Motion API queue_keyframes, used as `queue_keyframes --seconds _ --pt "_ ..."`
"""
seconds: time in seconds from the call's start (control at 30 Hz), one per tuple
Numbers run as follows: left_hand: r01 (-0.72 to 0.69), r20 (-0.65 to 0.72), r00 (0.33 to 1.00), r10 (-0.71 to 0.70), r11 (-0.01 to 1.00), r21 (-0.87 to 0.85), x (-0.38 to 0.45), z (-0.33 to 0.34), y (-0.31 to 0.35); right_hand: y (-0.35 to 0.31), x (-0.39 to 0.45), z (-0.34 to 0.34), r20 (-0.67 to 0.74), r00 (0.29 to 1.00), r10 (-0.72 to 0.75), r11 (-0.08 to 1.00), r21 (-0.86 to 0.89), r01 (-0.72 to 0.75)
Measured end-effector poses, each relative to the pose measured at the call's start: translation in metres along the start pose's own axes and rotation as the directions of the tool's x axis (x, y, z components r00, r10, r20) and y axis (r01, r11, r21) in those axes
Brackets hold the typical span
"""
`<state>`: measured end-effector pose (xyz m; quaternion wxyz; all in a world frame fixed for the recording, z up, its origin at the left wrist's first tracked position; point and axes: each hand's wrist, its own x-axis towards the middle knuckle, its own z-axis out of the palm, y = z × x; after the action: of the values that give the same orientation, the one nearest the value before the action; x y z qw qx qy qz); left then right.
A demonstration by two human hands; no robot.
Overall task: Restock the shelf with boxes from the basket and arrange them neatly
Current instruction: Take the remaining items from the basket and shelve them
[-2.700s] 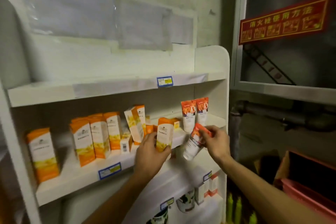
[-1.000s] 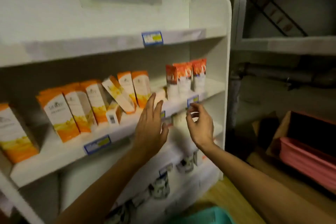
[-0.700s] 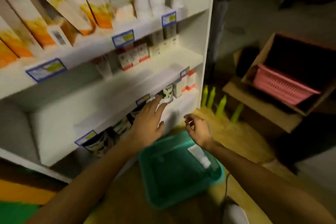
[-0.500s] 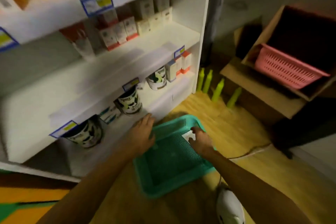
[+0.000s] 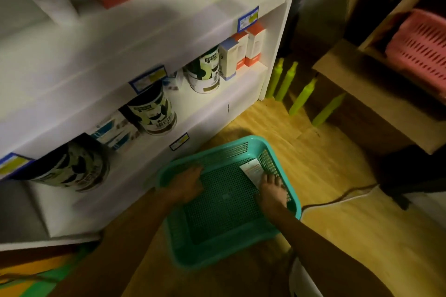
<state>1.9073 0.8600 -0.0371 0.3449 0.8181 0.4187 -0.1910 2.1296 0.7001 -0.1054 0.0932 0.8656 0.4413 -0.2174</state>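
Head view: right hand (image 5: 274, 194) touches box (image 5: 252, 171), print unreadable.

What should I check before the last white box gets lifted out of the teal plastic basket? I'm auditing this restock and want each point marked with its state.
1. Right hand on the white box: ok, its fingers touch the near end.
2. Firm grip on the box: cannot tell, the fingers hide the contact.
3. Left hand free: ok, it rests open in the teal plastic basket near the left wall, holding nothing.
4. Box unobstructed: ok, it lies flat by the right wall with nothing on it.
5. Other boxes left in the basket: ok, none visible.
6. Room on the orange-box shelf: cannot tell, that shelf is out of view.
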Motion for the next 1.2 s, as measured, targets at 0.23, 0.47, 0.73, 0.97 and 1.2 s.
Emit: queue_keyframes --seconds 0.23,0.47,0.73,0.97,1.2 --pt "-0.086 -0.012 0.996 0.086 0.996 -0.011 -0.004 0.020 -0.001 -0.005 0.004 0.000 -0.020 1.000 0.003 1.000 0.030 -0.003" --pt "-0.025 -0.063 0.998 0.024 1.000 -0.016 -0.031 -0.017 0.009 -0.008 -0.022 -0.050 -0.026 1.000 -0.013 0.800 0.599 0.026" --pt "-0.060 -0.302 0.949 0.092 0.992 0.114 -0.122 -0.090 0.035 -0.038 -0.076 -0.157 -0.054 0.997 -0.060 0.381 0.922 0.073" --pt "-0.141 -0.615 0.761 0.205 0.978 0.153 -0.239 -0.188 0.074 -0.073 -0.149 -0.303 -0.290 0.943 -0.162 0.200 0.926 0.319" --pt "-0.057 -0.825 0.466 0.319 0.942 0.332 -0.366 -0.296 0.107 -0.118 -0.222 -0.430 -0.543 0.815 -0.202 0.139 0.808 0.573"
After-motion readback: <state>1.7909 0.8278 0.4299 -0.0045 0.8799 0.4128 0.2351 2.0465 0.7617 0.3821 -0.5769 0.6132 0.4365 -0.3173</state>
